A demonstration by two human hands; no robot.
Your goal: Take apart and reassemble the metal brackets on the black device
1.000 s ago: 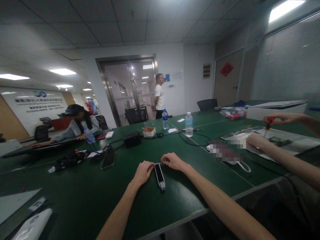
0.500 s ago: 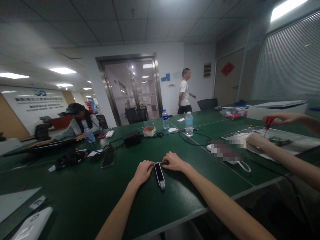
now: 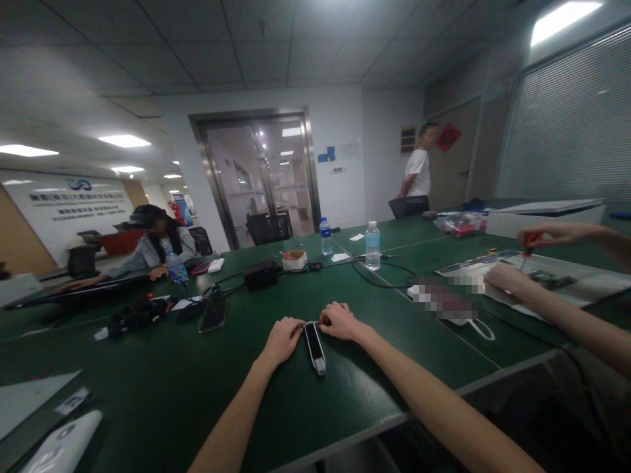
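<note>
A slim white-edged device with a long black face, like a scanning pen [image 3: 314,348], lies on the green table with its pale tip towards me. My left hand [image 3: 284,339] rests beside its far end on the left, thumb and fingers pinched together near the corner. At the far end's right side, my right hand [image 3: 340,321] is curled, its fingertips closed round something small and dark. A thin line seems to run between both hands along the device's far edge; what they pinch is too small to tell.
A co-worker's hand [image 3: 507,279] at right works with a red screwdriver [image 3: 528,246] over a green circuit board. Ahead stand water bottles [image 3: 373,246], a small box [image 3: 294,260] and a black adapter [image 3: 261,274] with cables. A phone [image 3: 213,314] lies left; a person sits beyond.
My hands and the device stay nearly in place, with only a slight shift of the right hand's fingers. A person in a white shirt has walked rightward in the background.
</note>
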